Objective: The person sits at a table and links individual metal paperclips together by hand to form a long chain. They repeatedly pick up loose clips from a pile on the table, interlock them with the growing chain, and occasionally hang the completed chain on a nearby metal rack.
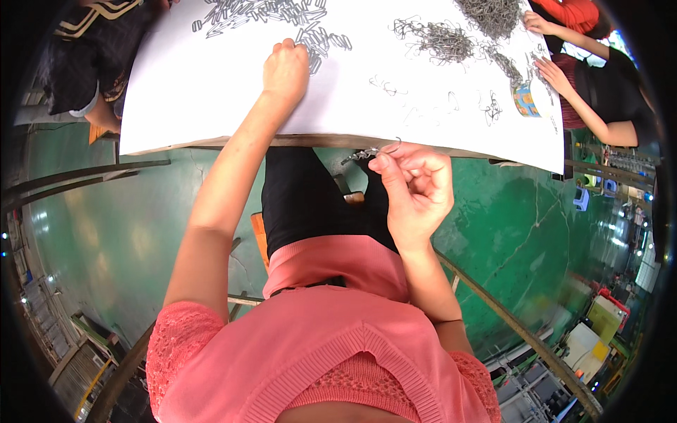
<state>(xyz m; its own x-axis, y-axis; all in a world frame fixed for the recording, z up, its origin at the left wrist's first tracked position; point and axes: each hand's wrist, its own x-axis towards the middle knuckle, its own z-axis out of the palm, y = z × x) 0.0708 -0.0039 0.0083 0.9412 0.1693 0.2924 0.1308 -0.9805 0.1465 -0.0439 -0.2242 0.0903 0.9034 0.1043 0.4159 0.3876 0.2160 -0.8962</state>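
My left hand (285, 70) rests on the white tabletop (190, 92) with its fingers curled closed. It touches the near side of a small heap of oblong metal wire loops (321, 41); whatever is between its fingertips is hidden. In front of the table edge, my right hand (422, 187) pinches a thin wire hook (397, 146) between thumb and forefinger. A short cluster of small grey metal pieces (361, 155) sticks out to the left from the same pinch. The other fingers of that hand are loosely bent.
More wire loops (254, 13) lie at the far left. Tangled dark wire hooks (444, 42) and a bigger heap (493, 15) cover the far right, beside a patterned tape roll (525, 101). Another person's hands (553, 76) work at the right edge; someone sits at the left (84, 63).
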